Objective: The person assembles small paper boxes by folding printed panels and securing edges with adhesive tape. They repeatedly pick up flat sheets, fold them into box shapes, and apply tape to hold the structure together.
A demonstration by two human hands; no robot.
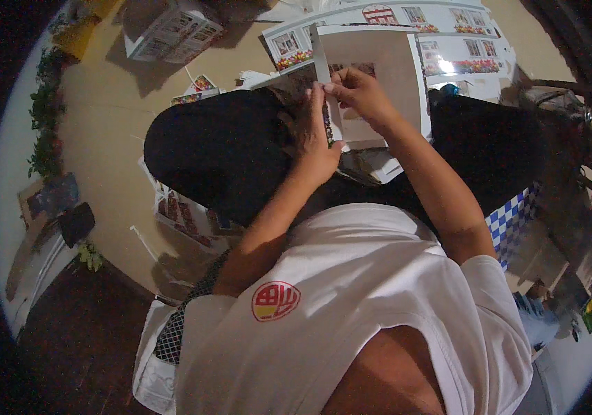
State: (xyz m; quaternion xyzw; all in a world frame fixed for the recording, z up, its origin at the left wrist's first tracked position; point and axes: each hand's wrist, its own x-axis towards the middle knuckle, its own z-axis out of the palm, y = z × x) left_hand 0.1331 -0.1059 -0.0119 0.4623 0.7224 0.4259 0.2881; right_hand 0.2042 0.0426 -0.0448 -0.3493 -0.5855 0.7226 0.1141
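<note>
An open white cardboard box (401, 86), shaped like a small model house, rests between my dark-trousered knees with its hollow side facing up. My left hand (318, 142) grips its left wall, the fingers stretched along the outside and the thumb near the lower corner. Over the same wall, my right hand (359, 95) pinches with thumb and forefinger close to the left fingertips. Whatever lies between those right fingertips is too small to make out. Inside the box a printed patch shows, partly covered by my right hand.
Beyond my knees lie white printed house-front panels (462, 41) with windows and flowers. A printed box (175, 31) stands at far left on the tan floor (102, 145). Small flower-printed cutouts (201, 84) lie beside my left knee. More printed sheets (182, 214) sit below it. Cluttered shelving (586, 131) lines the right.
</note>
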